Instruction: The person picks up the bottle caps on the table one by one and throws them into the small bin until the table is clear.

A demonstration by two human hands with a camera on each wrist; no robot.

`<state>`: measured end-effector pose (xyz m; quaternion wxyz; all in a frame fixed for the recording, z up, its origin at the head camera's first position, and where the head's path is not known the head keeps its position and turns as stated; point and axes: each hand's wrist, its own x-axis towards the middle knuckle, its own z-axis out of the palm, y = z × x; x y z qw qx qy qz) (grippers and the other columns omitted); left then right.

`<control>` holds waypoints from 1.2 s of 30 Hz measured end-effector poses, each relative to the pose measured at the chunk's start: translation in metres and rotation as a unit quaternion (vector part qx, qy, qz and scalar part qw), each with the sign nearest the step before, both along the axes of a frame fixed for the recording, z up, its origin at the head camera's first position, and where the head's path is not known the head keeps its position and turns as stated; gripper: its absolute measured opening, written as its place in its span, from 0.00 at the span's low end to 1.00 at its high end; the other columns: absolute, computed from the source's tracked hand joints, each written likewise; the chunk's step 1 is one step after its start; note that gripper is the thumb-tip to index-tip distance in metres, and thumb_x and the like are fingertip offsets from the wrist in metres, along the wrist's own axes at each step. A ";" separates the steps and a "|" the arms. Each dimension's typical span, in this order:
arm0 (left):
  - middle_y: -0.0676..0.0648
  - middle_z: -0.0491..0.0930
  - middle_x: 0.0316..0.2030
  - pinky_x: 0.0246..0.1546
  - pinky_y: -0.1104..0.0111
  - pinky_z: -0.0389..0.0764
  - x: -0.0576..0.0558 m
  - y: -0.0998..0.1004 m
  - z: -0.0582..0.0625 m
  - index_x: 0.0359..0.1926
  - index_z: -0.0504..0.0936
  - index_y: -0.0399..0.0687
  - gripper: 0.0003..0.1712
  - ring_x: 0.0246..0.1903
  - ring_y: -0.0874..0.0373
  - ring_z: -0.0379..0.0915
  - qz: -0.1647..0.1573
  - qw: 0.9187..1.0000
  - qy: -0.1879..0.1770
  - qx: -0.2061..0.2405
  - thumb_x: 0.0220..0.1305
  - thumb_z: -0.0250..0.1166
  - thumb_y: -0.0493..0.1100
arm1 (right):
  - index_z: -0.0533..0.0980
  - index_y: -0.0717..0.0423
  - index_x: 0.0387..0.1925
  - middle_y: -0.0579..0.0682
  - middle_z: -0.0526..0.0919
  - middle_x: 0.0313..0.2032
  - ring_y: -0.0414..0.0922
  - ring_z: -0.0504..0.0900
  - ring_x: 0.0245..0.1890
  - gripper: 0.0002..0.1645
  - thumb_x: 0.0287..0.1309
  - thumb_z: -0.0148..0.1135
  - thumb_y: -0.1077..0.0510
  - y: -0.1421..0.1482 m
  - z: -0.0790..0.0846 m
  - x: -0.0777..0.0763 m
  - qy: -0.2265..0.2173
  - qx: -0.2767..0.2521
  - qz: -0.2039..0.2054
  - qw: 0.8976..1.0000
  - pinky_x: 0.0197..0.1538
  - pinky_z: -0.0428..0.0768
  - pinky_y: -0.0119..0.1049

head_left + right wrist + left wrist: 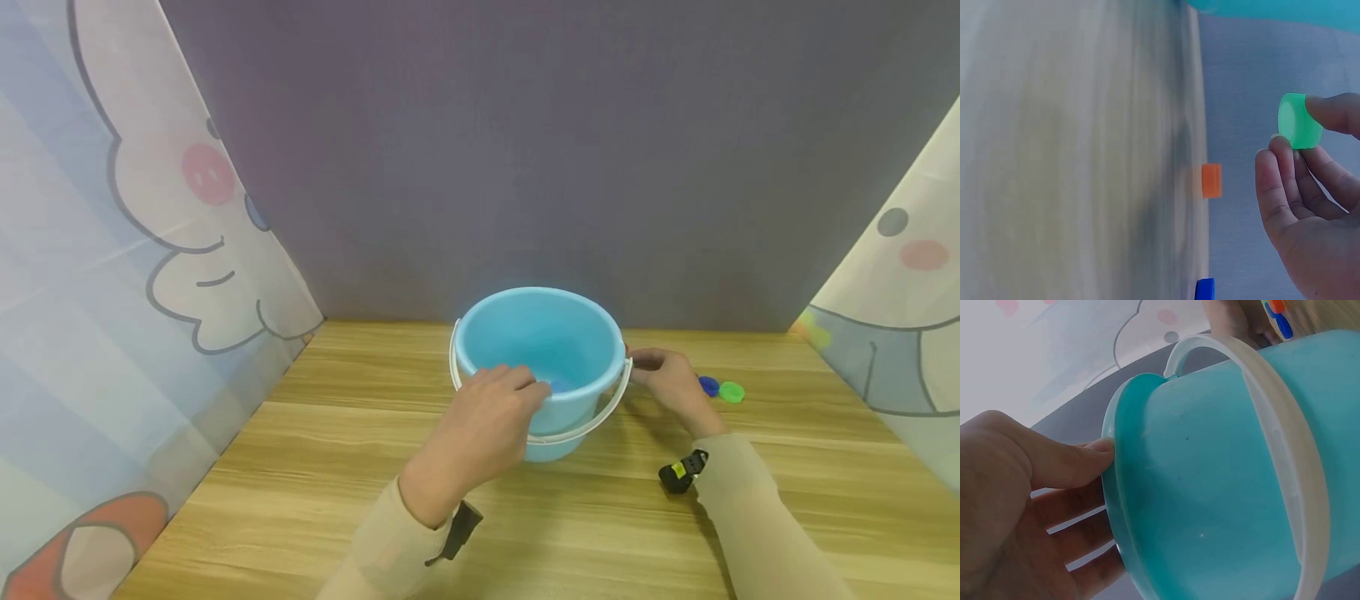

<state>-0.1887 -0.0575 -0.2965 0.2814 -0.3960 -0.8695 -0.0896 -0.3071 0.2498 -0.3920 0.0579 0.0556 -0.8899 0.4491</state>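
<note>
A light blue bucket [540, 333] with a white handle [577, 432] stands on the wooden table. My left hand [491, 417] grips its near rim, the thumb [1085, 459] outside and the other fingers reaching over the edge. Low inside the bucket, a small blue thing [557, 387] shows just past the rim. To the right of the bucket, my right hand [667, 382] pinches a green bottle cap [1300, 122] between thumb and fingertips. In the head view that cap is hidden behind the hand and handle.
Beyond my right hand a blue cap [708, 386] and another green cap [731, 392] lie side by side on the table. An orange cap [1212, 181] shows in the right wrist view. A grey panel [540, 167] stands behind, with printed curtains [150, 217] at both sides.
</note>
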 end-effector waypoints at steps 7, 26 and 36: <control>0.52 0.81 0.33 0.32 0.67 0.74 0.000 0.000 -0.001 0.43 0.87 0.46 0.20 0.30 0.55 0.75 0.000 1.000 -0.001 -0.001 0.52 0.64 0.24 | 0.75 0.69 0.61 0.68 0.80 0.57 0.63 0.77 0.59 0.36 0.64 0.66 0.44 -0.002 0.002 0.006 -0.006 -0.011 -0.003 1.000 0.62 0.73 0.58; 0.52 0.81 0.32 0.31 0.66 0.74 0.000 0.000 -0.001 0.41 0.86 0.46 0.19 0.30 0.55 0.75 -0.002 1.000 0.004 0.001 0.50 0.64 0.24 | 0.75 0.64 0.62 0.64 0.79 0.58 0.59 0.78 0.59 0.35 0.65 0.66 0.43 -0.009 0.016 0.022 0.008 -0.051 -0.006 0.999 0.60 0.75 0.55; 0.52 0.81 0.33 0.30 0.66 0.74 0.001 0.001 0.001 0.40 0.86 0.46 0.19 0.30 0.55 0.75 -0.005 1.000 0.005 0.001 0.50 0.63 0.24 | 0.73 0.63 0.66 0.65 0.79 0.58 0.60 0.77 0.59 0.37 0.66 0.64 0.42 -0.008 0.027 0.029 0.006 -0.050 -0.007 0.999 0.59 0.75 0.54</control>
